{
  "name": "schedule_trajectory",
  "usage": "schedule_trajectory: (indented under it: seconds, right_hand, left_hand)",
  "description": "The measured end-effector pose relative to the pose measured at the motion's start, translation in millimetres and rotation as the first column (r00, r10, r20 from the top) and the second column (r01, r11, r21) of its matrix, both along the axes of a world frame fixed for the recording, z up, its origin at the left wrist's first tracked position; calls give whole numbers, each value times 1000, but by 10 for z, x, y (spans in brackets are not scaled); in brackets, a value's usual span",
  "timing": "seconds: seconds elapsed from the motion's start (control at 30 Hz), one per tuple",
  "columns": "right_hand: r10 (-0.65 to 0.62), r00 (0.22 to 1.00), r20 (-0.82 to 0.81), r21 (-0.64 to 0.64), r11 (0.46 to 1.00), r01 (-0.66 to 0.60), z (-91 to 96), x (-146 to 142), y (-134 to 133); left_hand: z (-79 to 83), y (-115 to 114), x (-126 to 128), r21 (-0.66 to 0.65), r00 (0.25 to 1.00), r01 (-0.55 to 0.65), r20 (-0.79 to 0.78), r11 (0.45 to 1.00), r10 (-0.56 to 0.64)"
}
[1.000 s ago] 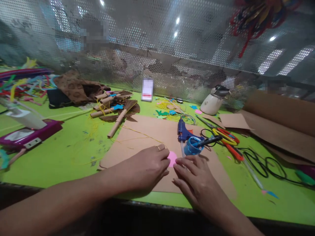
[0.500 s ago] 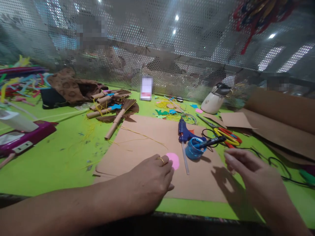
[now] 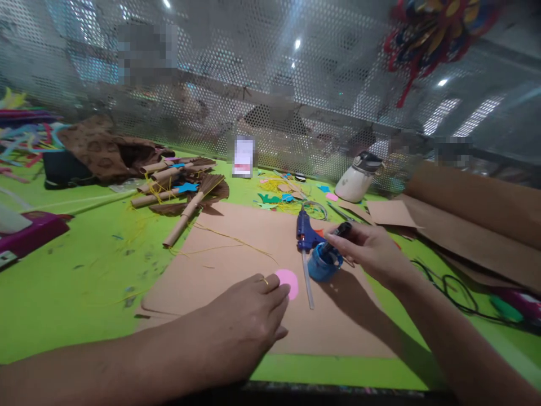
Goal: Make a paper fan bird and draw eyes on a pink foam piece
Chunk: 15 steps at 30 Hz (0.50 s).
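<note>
My left hand (image 3: 257, 313) rests on the brown cardboard sheet (image 3: 236, 225), its fingers curled and closed over the near left edge of a pink paper circle (image 3: 288, 283). The fingertips' undersides are hidden. My right hand (image 3: 369, 251) pinches a black marker (image 3: 337, 235), whose lower end stands tilted in a small blue-stained cup (image 3: 324, 268). Just left of that cup lies a dark blue glue gun (image 3: 305, 232), with a clear glue stick (image 3: 307, 285) reaching toward me.
Cardboard rolls (image 3: 183, 217) with brown fans and yellow strings lie at left, near a patterned brown bag (image 3: 95, 149). At the back stand a lit phone (image 3: 243, 157) and a white jug (image 3: 353, 183). Paper scraps (image 3: 270, 198) lie behind the glue gun; folded cardboard (image 3: 469, 225) is at right.
My right hand has moved left and forward from beside the cup and closed on the marker, now more upright. My left hand stays at the pink circle. The view has shifted slightly.
</note>
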State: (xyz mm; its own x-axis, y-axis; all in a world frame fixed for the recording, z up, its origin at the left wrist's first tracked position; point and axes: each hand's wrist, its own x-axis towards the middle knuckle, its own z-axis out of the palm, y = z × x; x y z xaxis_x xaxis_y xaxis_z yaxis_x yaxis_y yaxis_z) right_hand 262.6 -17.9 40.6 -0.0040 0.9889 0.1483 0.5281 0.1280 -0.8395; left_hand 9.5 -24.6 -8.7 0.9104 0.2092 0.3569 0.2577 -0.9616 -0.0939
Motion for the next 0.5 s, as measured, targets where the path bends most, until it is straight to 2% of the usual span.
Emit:
schedule_trajectory:
  seconds: [0.07,0.17,0.23,0.37,0.5]
  right_hand:
    - [12,999,41,44,999,-14,31,36,-4]
    - [-127,992,15,150,981,124,42,83,-82]
    - [-171,985,-9,209,963,169,32,101,-149]
    - [-74,988,136,250,968,38,-2,114,-197]
    - [-53,956,289,243,970,-20,-23,108,-164]
  left_hand:
    - [-9,-1,5,-17,1000,-13,7,1000,14]
    - [4,-6,15,-32,1000,-23,-7,999,23]
    - [20,-3,22,-36,1000,-29,-13,999,28]
    - [41,18,28,-43,1000,-31,-5,999,30]
    - [63,4,32,-44,999,-36,-14,998,36]
